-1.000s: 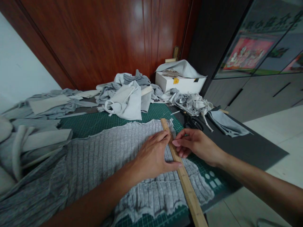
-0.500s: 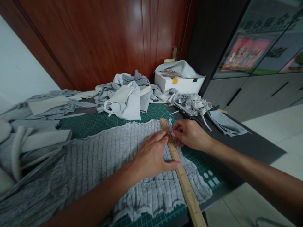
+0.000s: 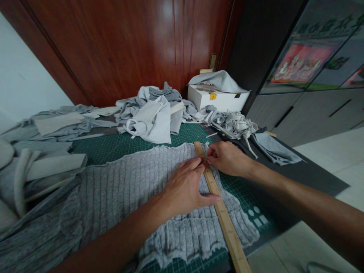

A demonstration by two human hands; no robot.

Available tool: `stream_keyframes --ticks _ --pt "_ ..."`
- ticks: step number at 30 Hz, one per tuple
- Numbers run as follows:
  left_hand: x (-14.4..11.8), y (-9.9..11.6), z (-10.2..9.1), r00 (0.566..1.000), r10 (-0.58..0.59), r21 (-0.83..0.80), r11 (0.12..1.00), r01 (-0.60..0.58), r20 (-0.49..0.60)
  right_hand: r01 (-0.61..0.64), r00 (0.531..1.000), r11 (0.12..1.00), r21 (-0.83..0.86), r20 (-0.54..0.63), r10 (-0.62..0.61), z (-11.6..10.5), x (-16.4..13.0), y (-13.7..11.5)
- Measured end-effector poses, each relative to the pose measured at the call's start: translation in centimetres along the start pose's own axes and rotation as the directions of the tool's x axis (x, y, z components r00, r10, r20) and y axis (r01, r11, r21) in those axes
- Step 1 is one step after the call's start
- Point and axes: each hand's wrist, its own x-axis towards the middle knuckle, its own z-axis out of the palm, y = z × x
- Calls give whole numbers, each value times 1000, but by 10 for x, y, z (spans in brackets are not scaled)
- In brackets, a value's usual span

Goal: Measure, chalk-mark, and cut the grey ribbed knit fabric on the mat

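A grey ribbed knit cloth (image 3: 127,189) lies spread over a green cutting mat (image 3: 119,146). A long wooden ruler (image 3: 224,222) lies across the cloth's right end, running from the mat's far side past the table's near edge. My left hand (image 3: 184,187) presses flat on the cloth, with fingertips and thumb against the ruler. My right hand (image 3: 226,157) sits at the ruler's far end, fingers pinched together at the cloth edge beside it. What the fingers hold is too small to make out.
Heaps of grey and white fabric (image 3: 153,113) crowd the far side and left of the table. A white box (image 3: 217,99) stands at the back right, with a tangle of strips (image 3: 233,124) and a folded grey piece (image 3: 274,148) nearby. A red-brown door rises behind.
My right hand has slid away from me along the ruler to its far end. The left hand and ruler have stayed in place.
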Motion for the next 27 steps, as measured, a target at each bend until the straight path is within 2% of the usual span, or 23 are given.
stream_keyframes --ticks 6,12,22,27 --pt "0 0 -1 1000 14 -3 1000 -14 0 -9 999 1000 -10 44 9 -4 -6 -2" --pt "0 0 -1 1000 3 -11 1000 -3 8 18 1000 1000 13 23 -18 -1 -10 -3" --pt "0 0 -2 1000 8 -37 999 -8 2 25 993 998 59 111 -31 -7 -35 -6" --pt "1 -1 0 1000 7 -33 999 -7 9 20 998 999 39 61 -22 -3 -35 -8"
